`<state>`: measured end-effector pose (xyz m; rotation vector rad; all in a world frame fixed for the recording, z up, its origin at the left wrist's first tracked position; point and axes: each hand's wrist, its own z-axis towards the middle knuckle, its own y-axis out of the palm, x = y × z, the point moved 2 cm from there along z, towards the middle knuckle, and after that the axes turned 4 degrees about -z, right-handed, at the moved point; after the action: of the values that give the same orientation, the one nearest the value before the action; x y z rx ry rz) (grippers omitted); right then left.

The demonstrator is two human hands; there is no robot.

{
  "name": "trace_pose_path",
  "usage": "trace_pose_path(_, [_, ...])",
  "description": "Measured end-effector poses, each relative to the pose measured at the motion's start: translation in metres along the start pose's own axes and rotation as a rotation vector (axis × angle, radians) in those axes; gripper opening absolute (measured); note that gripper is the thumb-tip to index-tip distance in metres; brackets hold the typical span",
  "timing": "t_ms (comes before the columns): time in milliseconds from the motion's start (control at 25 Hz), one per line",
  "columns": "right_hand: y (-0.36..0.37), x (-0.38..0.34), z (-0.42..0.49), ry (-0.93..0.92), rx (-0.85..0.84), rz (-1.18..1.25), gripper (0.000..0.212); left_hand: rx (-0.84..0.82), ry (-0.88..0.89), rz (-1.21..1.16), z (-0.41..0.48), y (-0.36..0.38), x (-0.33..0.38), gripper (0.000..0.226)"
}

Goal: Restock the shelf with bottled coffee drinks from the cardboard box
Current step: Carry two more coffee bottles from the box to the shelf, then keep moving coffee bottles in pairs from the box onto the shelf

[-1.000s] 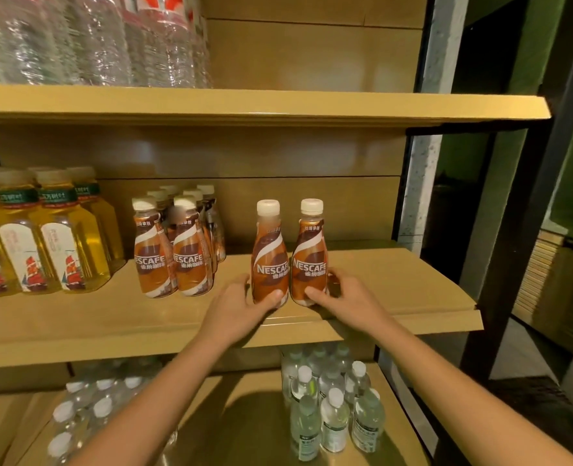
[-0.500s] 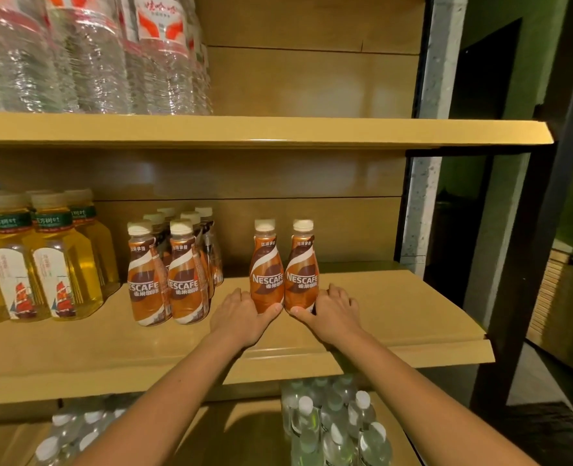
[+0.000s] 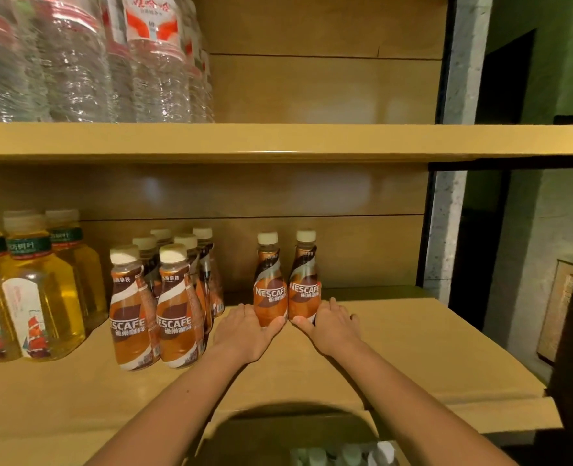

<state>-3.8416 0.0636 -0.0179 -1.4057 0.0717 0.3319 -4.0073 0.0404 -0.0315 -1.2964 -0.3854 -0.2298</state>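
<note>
On the tan wooden shelf, the left hand curls round one brown white-capped Nescafé coffee bottle, the right hand round its twin, the two touching. Left of this pair stands a cluster of matching bottles (yellow tea bottles beyond).

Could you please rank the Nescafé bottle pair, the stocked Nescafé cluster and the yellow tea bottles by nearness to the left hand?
1. The Nescafé bottle pair: touching the left hand, just ahead.
2. The stocked Nescafé cluster: to its left.
3. The yellow tea bottles: farthest left.
</note>
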Motion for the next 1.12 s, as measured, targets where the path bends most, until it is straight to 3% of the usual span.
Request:
trace_pose_path(240, [0.003, 0.004, 0.001, -0.036, -0.022, -0.052, 0.074, -0.075, -0.047, 0.016, -0.003, -0.004, 0.001, 0.113])
trace_pose_path(400, [-0.015, 0.015, -0.013, -0.046, -0.046, -0.134, 0.085, -0.091, -0.050, 0.056, -0.034, -0.026, 0.014, 0.091])
trace_pose_path(480, [-0.035, 0.021, -0.033, -0.076, -0.037, -0.178, 0.080, -0.079, -0.020, 0.094, -0.056, -0.045, 0.025, 0.081])
trace_pose_path(640, [-0.072, 0.028, -0.088, -0.104, -0.021, -0.198, 0.066, -0.143, 0.161, 0.021, -0.104, -0.074, 0.053, 0.062])
trace_pose_path(840, [-0.115, 0.057, -0.174, -0.030, 0.044, -0.234, 0.068, -0.177, 0.373, 0.068, -0.159, -0.097, 0.093, 0.072])
trace_pose_path(1120, [-0.161, 0.160, -0.328, 0.288, 0.143, -0.257, 0.077, -0.191, 0.709, 0.007, -0.239, -0.068, 0.207, 0.081])
